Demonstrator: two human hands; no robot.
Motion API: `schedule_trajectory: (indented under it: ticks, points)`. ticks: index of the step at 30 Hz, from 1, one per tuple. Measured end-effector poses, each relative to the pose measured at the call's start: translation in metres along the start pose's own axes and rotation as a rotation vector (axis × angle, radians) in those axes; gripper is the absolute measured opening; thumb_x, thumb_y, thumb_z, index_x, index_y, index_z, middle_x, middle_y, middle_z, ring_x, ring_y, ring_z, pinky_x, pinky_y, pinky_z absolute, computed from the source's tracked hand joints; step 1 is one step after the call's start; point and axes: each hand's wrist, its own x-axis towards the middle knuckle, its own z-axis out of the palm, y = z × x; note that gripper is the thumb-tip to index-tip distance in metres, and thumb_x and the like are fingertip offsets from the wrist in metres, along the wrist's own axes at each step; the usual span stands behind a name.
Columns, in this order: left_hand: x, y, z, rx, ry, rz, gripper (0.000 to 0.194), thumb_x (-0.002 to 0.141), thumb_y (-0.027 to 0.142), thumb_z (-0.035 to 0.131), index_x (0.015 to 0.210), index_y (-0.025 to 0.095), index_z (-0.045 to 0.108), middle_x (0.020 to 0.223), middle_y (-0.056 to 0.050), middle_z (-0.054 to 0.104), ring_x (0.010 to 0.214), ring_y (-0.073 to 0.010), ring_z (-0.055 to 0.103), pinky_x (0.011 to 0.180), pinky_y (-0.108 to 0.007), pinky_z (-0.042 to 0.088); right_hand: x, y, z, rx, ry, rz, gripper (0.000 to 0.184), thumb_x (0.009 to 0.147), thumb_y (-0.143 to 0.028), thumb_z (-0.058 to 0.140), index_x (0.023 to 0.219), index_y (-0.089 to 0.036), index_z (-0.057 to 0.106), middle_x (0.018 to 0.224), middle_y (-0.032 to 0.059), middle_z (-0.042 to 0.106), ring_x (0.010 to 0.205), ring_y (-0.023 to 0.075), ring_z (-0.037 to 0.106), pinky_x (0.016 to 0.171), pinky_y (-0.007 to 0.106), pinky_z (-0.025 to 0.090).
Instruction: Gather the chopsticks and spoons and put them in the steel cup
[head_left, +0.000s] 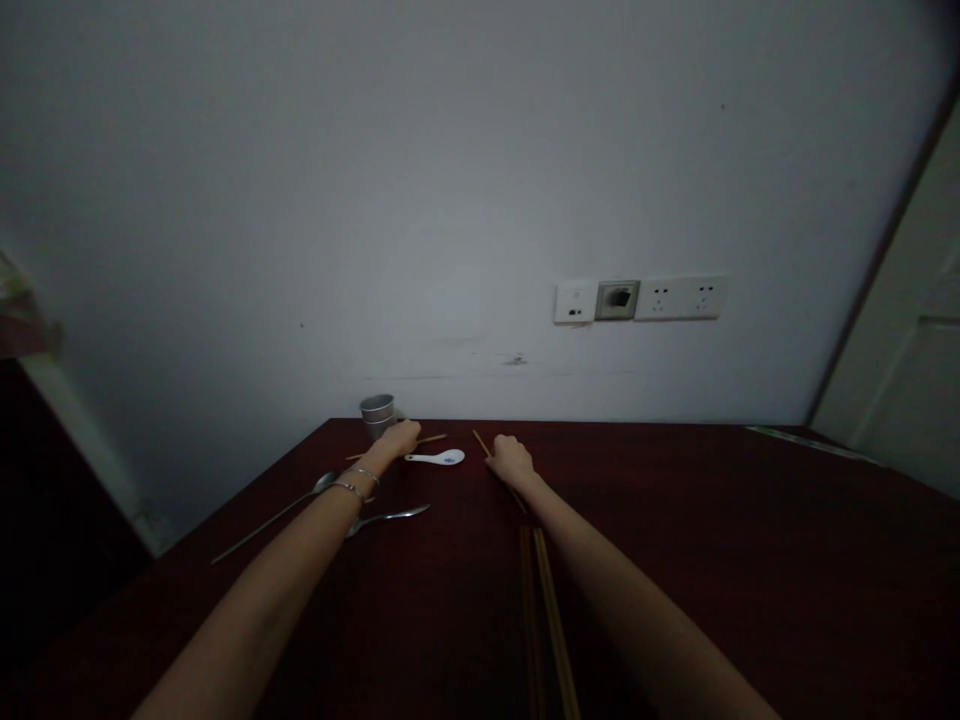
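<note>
My left hand (400,437), with bracelets at its wrist, is closed around a thin wooden chopstick (433,438) at the back left of the table. One end shows on each side of the hand. Just behind it stands a grey metal cup (377,408), partly covered by the hand. A white spoon (442,458) with a blue mark lies close by. In my right hand (511,460), the fingers grip another chopstick (481,442), which slants toward me and passes under the hand.
A long-handled metal spoon (274,518) and a metal utensil (397,515), partly behind my left forearm, lie on the dark red table (712,550). Long chopsticks (553,620) lie near me between the forearms. Wall sockets (679,298) sit above the table's back edge.
</note>
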Motion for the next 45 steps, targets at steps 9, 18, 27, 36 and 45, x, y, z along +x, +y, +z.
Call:
schedule_trajectory:
  ticks: [9, 18, 27, 36, 45]
  points:
    - [0.001, -0.007, 0.008, 0.06, -0.02, -0.015, 0.011, 0.07, 0.007, 0.056, 0.078, 0.011, 0.063, 0.095, -0.021, 0.061, 0.091, -0.0283, 0.059, 0.077, -0.034, 0.044, -0.003, -0.005, -0.001, -0.019, 0.019, 0.021, 0.023, 0.075, -0.018, 0.055, 0.097, -0.015, 0.06, 0.103, 0.0158, 0.061, 0.094, 0.025, 0.059, 0.073, 0.032, 0.047]
    - [0.001, -0.003, 0.002, 0.08, 0.009, -0.012, 0.011, 0.071, 0.01, 0.056, 0.079, 0.012, 0.063, 0.093, -0.019, 0.061, 0.093, -0.027, 0.058, 0.079, -0.032, 0.043, 0.003, 0.0, 0.002, 0.015, 0.025, 0.063, 0.022, 0.074, -0.019, 0.056, 0.095, -0.018, 0.061, 0.1, 0.0139, 0.062, 0.093, 0.0257, 0.06, 0.071, 0.034, 0.048]
    - [-0.007, 0.018, -0.039, 0.097, 0.14, -0.025, 0.017, 0.074, 0.013, 0.051, 0.085, 0.01, 0.063, 0.093, -0.019, 0.061, 0.09, -0.0268, 0.058, 0.077, -0.031, 0.042, 0.001, 0.018, -0.035, 0.113, 0.085, 0.132, 0.02, 0.07, -0.027, 0.057, 0.088, -0.022, 0.064, 0.098, 0.0088, 0.064, 0.09, 0.0245, 0.061, 0.069, 0.033, 0.047]
    - [-0.018, 0.079, -0.121, -0.235, 0.407, -0.018, 0.015, 0.067, 0.019, 0.057, 0.075, 0.009, 0.065, 0.077, -0.011, 0.065, 0.077, -0.0193, 0.059, 0.068, -0.025, 0.042, -0.023, 0.047, -0.095, 0.625, 0.155, 0.04, 0.023, 0.068, -0.025, 0.063, 0.086, -0.011, 0.067, 0.079, 0.0081, 0.068, 0.07, 0.0151, 0.062, 0.055, 0.018, 0.045]
    - [-0.075, 0.148, -0.127, -1.234, 0.042, 0.178, 0.013, 0.062, 0.019, 0.066, 0.066, 0.007, 0.062, 0.059, -0.005, 0.063, 0.053, -0.0103, 0.056, 0.061, -0.026, 0.047, -0.092, 0.071, -0.123, 1.231, 0.053, 0.058, 0.028, 0.062, -0.023, 0.07, 0.087, -0.013, 0.064, 0.078, 0.0061, 0.067, 0.062, 0.0104, 0.059, 0.051, 0.018, 0.049]
